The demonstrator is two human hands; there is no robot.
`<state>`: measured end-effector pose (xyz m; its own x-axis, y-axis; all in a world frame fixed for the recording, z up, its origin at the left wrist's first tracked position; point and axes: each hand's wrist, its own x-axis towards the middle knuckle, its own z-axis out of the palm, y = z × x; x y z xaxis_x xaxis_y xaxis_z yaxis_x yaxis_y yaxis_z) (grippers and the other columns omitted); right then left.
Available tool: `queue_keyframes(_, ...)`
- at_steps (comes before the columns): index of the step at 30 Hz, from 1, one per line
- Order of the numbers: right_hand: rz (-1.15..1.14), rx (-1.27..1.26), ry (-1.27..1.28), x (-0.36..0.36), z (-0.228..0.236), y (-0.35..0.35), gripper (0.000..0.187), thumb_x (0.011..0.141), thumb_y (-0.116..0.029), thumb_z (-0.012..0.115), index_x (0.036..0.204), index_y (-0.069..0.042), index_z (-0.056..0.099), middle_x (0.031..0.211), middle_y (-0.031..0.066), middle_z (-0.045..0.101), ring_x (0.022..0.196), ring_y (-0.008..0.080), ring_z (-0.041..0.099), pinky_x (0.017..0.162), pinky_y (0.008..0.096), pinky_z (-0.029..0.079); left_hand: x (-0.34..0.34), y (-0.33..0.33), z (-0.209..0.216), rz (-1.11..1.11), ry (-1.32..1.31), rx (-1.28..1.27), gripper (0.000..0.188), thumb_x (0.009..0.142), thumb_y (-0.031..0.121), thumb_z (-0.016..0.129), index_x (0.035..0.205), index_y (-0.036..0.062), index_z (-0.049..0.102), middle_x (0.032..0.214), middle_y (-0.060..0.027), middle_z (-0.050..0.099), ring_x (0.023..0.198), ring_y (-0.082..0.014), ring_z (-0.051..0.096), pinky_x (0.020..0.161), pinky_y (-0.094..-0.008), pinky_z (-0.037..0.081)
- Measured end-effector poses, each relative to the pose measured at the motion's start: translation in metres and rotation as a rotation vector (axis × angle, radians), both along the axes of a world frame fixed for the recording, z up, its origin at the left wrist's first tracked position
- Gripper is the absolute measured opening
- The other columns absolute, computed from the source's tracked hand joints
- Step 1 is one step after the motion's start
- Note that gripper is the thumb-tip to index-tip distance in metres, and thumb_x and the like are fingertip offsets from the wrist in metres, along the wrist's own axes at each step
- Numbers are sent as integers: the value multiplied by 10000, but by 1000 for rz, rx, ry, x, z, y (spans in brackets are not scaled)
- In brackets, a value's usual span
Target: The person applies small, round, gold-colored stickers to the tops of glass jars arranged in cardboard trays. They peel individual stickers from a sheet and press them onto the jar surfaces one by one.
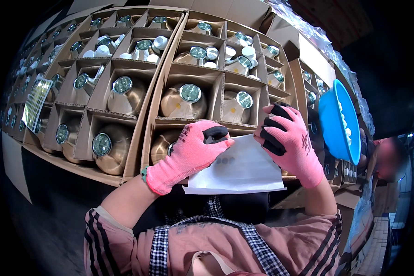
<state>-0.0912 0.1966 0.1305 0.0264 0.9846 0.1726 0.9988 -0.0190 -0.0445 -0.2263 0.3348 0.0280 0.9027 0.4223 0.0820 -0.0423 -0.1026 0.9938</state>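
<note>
Left hand [193, 149]: pinching the white sheet [241, 174] at its upper edge.
Right hand [295, 141]: curled at its upper right corner; grip unclear.
Sheet: between hands, at the cardboard box's [184, 74] near edge.
Risk: uneven pulling could tear it.

Print in sight, none of it legible

From where I stand, no word or number can be made out. Dark lettering marks the pink glove on the left hand [188, 146], at the upper left of the white sheet [244, 177], and the one on the right hand [295, 145], at its upper right. Far left of that sheet, a card of yellowish dots [36, 105] shows no readable text.
</note>
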Motion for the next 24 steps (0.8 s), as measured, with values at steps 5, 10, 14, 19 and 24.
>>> queue_keyframes(5, -10, 75, -9, -1, -3, -2, 121, 650, -88, 657, 737, -76, 573, 783, 46, 554, 948, 260, 541, 854, 408, 395, 2, -1, -5, 0, -20, 39, 163, 713, 104, 697, 777, -15, 606, 739, -67, 586, 676, -109, 535, 652, -252, 449)
queue_keyframes(10, -167, -2, 179, 2, -4, -5, 153, 659, -116, 679, 722, -46, 558, 751, 78, 566, 823, 286, 547, 798, 386, 410, 5, -1, -6, 38, -128, 319, 155, 666, 87, 703, 766, 7, 615, 754, -101, 588, 749, -226, 570, 704, -307, 451)
queue_keyframes(14, -159, -79, 239, 3, 1, -7, 171, 664, -125, 689, 703, -35, 548, 718, 95, 562, 754, 288, 546, 763, 374, 416, 6, -2, -7, 81, -257, 509, 146, 637, 84, 702, 732, 18, 613, 762, -100, 591, 870, -295, 554, 759, -374, 440)
queue_keyframes(19, -151, -78, 233, 0, 4, -7, 165, 660, -116, 689, 722, -38, 558, 741, 95, 566, 789, 290, 546, 783, 382, 413, 5, -1, -10, 64, -260, 485, 128, 647, 76, 685, 736, 17, 615, 771, -104, 596, 873, -292, 557, 770, -363, 442)
queue_keyframes(24, -92, 34, 142, -2, 3, -5, 150, 667, -104, 676, 765, -58, 571, 787, 80, 559, 913, 292, 539, 838, 407, 394, 6, -1, -5, 60, -228, 422, 115, 656, 77, 676, 729, 10, 618, 777, -115, 602, 869, -286, 561, 779, -356, 442)
